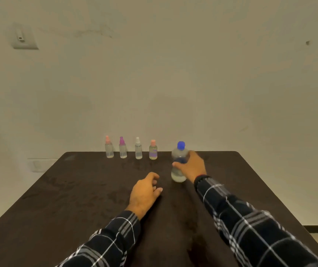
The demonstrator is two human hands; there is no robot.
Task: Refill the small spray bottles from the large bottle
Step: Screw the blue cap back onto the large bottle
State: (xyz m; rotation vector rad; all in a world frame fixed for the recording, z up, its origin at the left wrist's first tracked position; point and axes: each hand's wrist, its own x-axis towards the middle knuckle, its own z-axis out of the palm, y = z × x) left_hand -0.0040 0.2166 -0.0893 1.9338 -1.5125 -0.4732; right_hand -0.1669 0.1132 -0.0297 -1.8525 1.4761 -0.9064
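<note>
On the table, right hand grips large bottle; left hand loosely curled.

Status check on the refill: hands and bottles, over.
Right hand grips the big bottle, blue cap on. Left hand free. Four small spray bottles stand capped at the far table edge. Nothing in the way.

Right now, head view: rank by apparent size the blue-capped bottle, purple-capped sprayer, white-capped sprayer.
1. blue-capped bottle: clearly largest, though also nearest the camera.
2. purple-capped sprayer and white-capped sprayer: look alike, so no ranking.
</note>
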